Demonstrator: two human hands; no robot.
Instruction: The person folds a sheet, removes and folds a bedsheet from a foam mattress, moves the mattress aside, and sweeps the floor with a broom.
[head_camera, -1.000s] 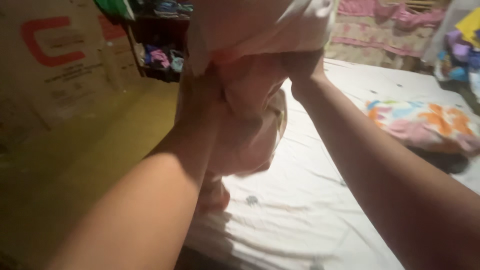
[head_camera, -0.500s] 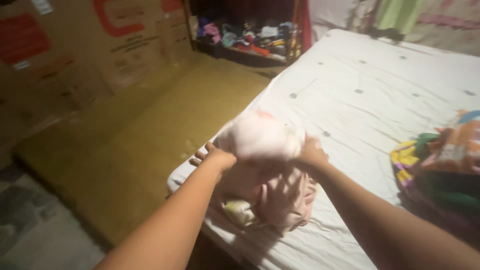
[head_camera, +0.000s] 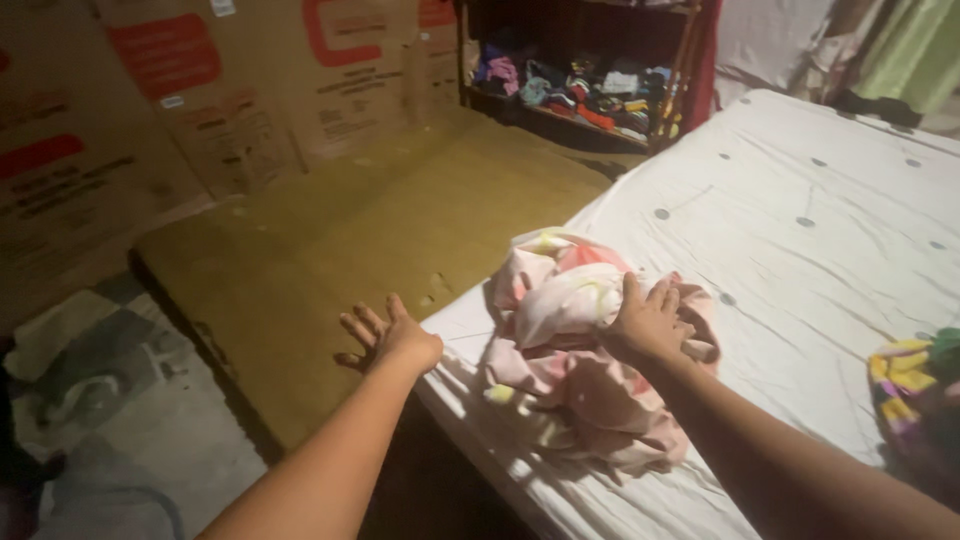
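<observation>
A crumpled pink cloth (head_camera: 580, 350) with pale yellow and white patches lies bunched on the near left corner of the bed (head_camera: 800, 260), which is covered by a white sheet dotted with small dark spots. The right hand (head_camera: 652, 322) rests on top of the heap, palm down, its fingers (head_camera: 632, 295) spread over the fabric and pressing on it rather than closed around any fold. The left hand (head_camera: 392, 340) hovers just left of the bed's corner, apart from the cloth, with all its fingers (head_camera: 358, 328) splayed wide and nothing in them. Both forearms reach in from the near edge of the view.

To the left of the bed a flat olive-yellow mat (head_camera: 380, 230) covers the floor, and nearer, at the left, the floor is grey and patterned (head_camera: 110, 400). Large brown cardboard boxes (head_camera: 180, 100) with red markings stand along the far left wall. At the far end, a dark wooden shelf (head_camera: 580, 70) holds a jumble of colourful folded clothes. A second bundle of multicoloured fabric (head_camera: 915, 385), yellow, green and pink, sits on the bed at the right edge, well apart from the pink cloth. A green curtain (head_camera: 900, 55) hangs at the far right.
</observation>
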